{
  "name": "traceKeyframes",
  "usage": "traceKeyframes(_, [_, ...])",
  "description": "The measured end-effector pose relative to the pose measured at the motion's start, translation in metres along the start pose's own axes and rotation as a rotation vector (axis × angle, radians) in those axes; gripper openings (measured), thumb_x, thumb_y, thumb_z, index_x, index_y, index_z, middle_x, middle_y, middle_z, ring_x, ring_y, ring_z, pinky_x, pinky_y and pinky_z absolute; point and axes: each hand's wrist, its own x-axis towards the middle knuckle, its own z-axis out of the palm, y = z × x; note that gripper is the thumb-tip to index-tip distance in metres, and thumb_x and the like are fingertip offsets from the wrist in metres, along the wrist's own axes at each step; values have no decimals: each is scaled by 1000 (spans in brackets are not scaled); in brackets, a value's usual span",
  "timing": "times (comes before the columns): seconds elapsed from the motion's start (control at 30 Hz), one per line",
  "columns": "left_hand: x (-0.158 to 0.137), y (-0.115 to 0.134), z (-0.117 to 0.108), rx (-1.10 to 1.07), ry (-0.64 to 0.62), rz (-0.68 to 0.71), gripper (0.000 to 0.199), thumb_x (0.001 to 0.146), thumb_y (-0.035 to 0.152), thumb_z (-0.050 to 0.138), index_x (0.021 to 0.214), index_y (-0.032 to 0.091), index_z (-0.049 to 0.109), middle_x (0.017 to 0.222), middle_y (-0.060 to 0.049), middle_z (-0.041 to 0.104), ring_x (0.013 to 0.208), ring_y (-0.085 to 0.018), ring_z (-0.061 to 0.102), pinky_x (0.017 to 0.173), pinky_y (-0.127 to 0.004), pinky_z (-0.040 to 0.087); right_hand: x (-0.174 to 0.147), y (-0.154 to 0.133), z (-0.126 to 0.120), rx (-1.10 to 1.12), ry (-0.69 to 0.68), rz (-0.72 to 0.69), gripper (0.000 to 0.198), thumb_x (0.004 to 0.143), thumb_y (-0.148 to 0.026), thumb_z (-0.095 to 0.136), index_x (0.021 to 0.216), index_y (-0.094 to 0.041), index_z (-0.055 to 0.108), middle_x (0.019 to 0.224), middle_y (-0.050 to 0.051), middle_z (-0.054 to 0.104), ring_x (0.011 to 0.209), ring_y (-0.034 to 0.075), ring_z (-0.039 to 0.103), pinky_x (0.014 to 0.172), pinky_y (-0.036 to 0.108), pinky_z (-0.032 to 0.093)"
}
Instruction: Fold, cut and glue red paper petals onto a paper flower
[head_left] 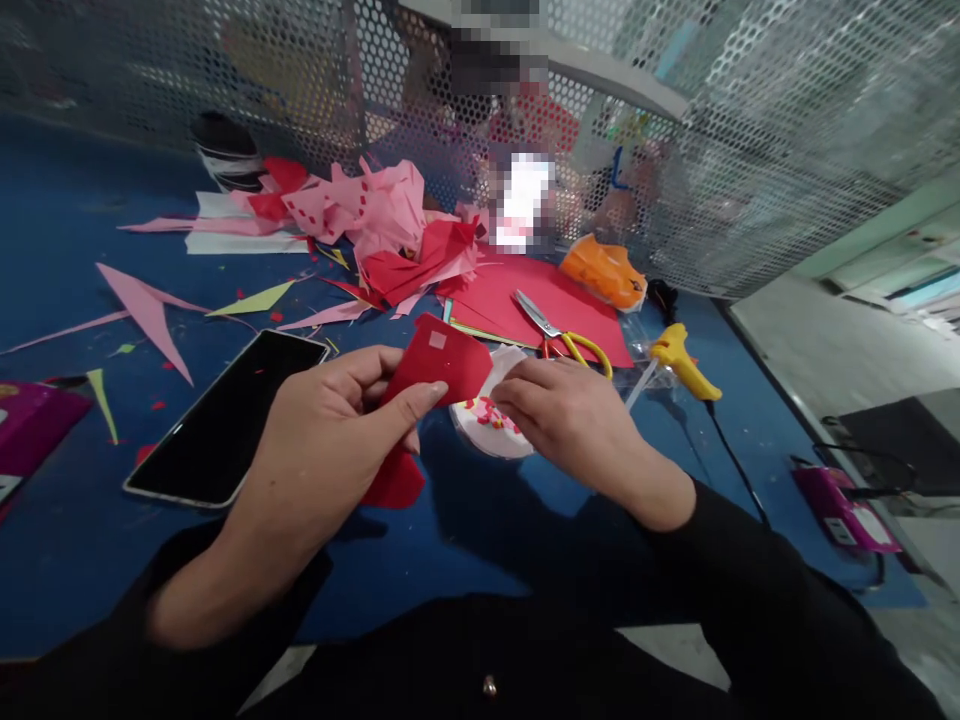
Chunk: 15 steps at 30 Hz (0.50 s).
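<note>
My left hand (337, 425) pinches a red paper cutout (450, 362) between thumb and fingers, raised above the table. A small pale pink square (436, 341) sits on the cutout's upper part, and its red lower end shows below my fingers. To its right, my right hand (574, 415) hovers over the edge of a small round white dish (495, 440) holding tiny pink, red and yellow paper bits. The fingers of that hand are bent and drawn together; whether a bit is between the tips is hidden.
Scissors with yellow handles (559, 335) lie on red paper sheets (517, 285). A yellow glue gun (682, 362) with a black cord stands at right. A phone (232, 420) lies left. Pink and red scraps (390, 220) pile before a perforated metal screen (427, 90).
</note>
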Motion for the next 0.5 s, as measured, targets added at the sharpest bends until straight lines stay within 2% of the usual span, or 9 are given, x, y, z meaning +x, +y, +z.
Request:
traceKeyframes(0.13, [2,-3,0,0,25,25,18,79,38,77,90,24,75,53,8,59,40,-7,50,35,-14,41,7,9,15,12,-140,42,21,97,-17,53,94,-15,73,90,9,70,77,18,59,65,31,36])
traceKeyframes(0.3, [4,-5,-1,31,-38,28,22,79,43,77,93,27,76,59,6,66,41,-9,55,37,-16,44,10,11,22,14,-194,53,22,97,-17,52,89,-15,73,89,8,69,74,17,57,60,31,30])
traceKeyframes(0.5, [-1,-5,1,51,26,71,14,79,39,76,88,28,76,56,8,64,42,-8,53,38,-15,43,21,11,26,-80,-278,-6,17,91,-14,58,78,-15,70,79,7,68,67,16,54,57,33,25])
